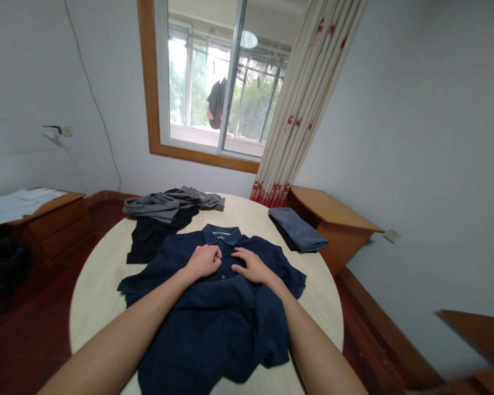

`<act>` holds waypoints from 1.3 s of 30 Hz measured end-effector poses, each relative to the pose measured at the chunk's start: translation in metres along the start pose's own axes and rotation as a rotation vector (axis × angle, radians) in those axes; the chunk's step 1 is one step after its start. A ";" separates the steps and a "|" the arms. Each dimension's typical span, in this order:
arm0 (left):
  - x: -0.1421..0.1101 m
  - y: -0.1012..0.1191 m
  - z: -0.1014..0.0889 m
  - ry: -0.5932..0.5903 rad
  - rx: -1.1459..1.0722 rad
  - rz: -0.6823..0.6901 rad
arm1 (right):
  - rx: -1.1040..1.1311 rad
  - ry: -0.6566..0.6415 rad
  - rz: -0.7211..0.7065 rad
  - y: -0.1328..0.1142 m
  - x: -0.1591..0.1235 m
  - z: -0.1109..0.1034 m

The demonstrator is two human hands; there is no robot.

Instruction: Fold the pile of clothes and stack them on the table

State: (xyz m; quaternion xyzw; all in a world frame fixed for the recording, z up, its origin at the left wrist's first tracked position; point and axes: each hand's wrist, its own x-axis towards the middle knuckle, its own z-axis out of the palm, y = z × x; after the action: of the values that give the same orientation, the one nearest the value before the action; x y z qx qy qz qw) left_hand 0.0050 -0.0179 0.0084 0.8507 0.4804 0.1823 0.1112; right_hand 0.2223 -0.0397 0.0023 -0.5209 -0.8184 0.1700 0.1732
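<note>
Navy polo shirt (214,334), front up, ctr of round table (99,296); L hand (203,261) fingers curled, grip unclear; R hand (252,265) fingers part-spread, nothing gripped; best smooth bunched midsection w/ light strokes.

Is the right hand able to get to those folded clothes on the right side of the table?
Probably yes: between the right hand and the folded clothes lie only the low-lying navy polo shirt and some bare tabletop.
</note>
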 end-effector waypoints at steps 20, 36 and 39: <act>-0.001 0.002 -0.003 -0.002 -0.008 -0.002 | 0.020 0.019 -0.006 0.002 0.000 0.001; -0.002 0.003 -0.003 0.001 0.005 0.000 | 0.022 0.015 -0.003 0.001 0.000 0.001; -0.002 0.003 -0.003 0.007 0.015 -0.002 | 0.021 0.018 -0.006 0.002 0.000 0.002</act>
State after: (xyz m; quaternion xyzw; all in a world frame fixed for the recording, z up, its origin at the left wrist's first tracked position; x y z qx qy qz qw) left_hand 0.0049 -0.0211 0.0118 0.8503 0.4831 0.1814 0.1036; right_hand 0.2229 -0.0392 0.0001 -0.5182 -0.8164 0.1737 0.1864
